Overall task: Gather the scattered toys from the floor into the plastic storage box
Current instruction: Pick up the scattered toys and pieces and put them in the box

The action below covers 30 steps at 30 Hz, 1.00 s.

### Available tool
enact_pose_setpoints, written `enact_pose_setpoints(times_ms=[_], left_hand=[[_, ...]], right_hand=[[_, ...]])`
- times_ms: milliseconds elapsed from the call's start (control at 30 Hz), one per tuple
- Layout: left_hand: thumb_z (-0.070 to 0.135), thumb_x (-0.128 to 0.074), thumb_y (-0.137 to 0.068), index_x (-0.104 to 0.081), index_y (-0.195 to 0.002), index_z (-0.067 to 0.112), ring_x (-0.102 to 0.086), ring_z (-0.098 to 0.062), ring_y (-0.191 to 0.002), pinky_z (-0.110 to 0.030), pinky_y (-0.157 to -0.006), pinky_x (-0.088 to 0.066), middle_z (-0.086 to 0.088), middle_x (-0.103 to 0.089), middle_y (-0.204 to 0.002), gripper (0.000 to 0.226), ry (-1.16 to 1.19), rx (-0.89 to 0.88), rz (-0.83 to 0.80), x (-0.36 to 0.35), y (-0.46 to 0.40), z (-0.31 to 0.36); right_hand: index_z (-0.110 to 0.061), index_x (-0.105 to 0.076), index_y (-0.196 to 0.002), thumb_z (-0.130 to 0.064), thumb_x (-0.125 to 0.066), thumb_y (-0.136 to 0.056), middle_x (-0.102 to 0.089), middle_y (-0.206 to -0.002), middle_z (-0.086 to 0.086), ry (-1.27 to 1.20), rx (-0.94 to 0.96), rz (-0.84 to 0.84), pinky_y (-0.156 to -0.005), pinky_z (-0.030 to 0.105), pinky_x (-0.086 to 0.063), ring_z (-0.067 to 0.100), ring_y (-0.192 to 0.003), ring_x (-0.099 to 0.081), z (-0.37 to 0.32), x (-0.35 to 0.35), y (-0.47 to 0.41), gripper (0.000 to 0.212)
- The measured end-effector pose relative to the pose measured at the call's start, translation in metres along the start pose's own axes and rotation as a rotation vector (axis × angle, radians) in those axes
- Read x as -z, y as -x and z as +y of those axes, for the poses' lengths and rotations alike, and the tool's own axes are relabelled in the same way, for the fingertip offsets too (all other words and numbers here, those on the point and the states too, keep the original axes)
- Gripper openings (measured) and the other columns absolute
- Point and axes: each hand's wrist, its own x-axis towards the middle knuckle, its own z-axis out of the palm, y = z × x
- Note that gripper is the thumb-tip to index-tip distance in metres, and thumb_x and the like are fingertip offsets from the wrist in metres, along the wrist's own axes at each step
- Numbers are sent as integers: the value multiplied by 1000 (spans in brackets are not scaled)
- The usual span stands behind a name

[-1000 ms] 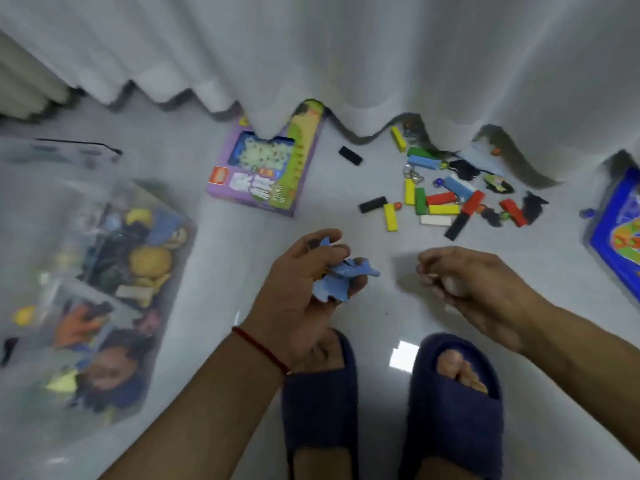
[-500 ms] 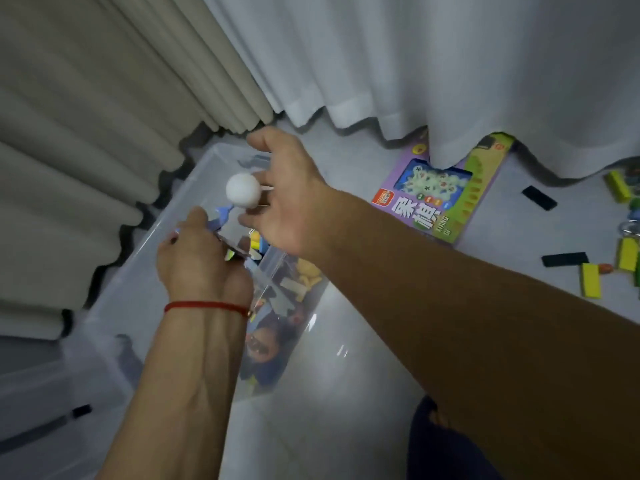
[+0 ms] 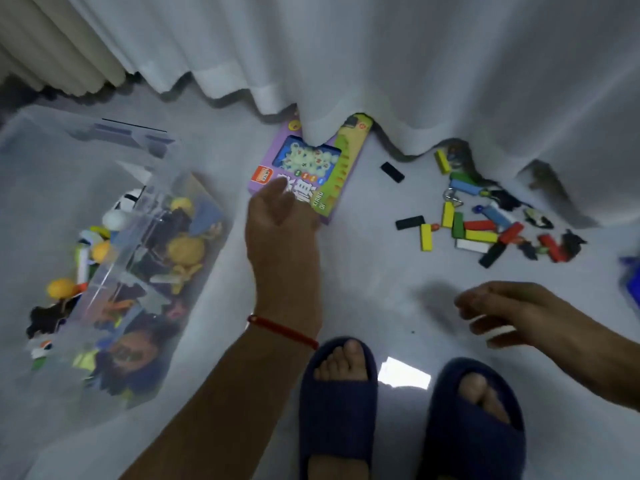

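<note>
The clear plastic storage box stands at the left, holding several toys, among them a white ball. My left hand stretches forward with relaxed fingers and holds nothing; its fingertips lie over the near left corner of a purple and green toy package that lies flat on the floor, partly under the curtain. My right hand hovers low at the right with loosely curled fingers, blurred, and seems to hold nothing. Several coloured wooden blocks lie scattered on the floor to the right.
A white curtain hangs along the back and covers some toys at its hem. A lone black block lies near it. A blue object shows at the right edge. My feet in dark blue slippers stand at the bottom.
Both hands were over the box with a blue toy and a white ball; now they hold nothing. The left hand has reached the purple package, and the right has swung back right.
</note>
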Motion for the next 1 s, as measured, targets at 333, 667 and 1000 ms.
enact_pose_setpoints(times_ms=[333, 667, 1000], left_hand=[[3, -52, -93, -59, -116, 20, -61, -18, -94, -35, -87, -56, 0, -61, -116, 29, -472, 406, -209, 37, 35, -90], [9, -55, -93, -66, -109, 19, -64, -22, -95, -35, -80, -58, -10, -65, -103, 22, -474, 377, -564, -52, 26, -110], [7, -51, -96, -62, -115, 9, -64, -26, -104, -40, -86, -57, -13, -65, -115, 21, -643, 378, -719, -107, 16, -116]], right_hand=[[-23, -70, -100, -31, -62, -95, -72, -96, -3, -137, 122, 309, -84, 39, -58, 15, -87, -67, 39, -58, -61, 12], [-14, -58, -124, -18, -62, -90, -54, -126, 10, 269, 35, 1013, -94, 37, -48, 27, -111, -56, 104, 83, -107, 34], [-2, -62, -107, 1, -61, -84, -65, -105, 21, 1037, -127, 800, -92, 45, -45, 39, -102, -53, 156, 164, -142, 23]])
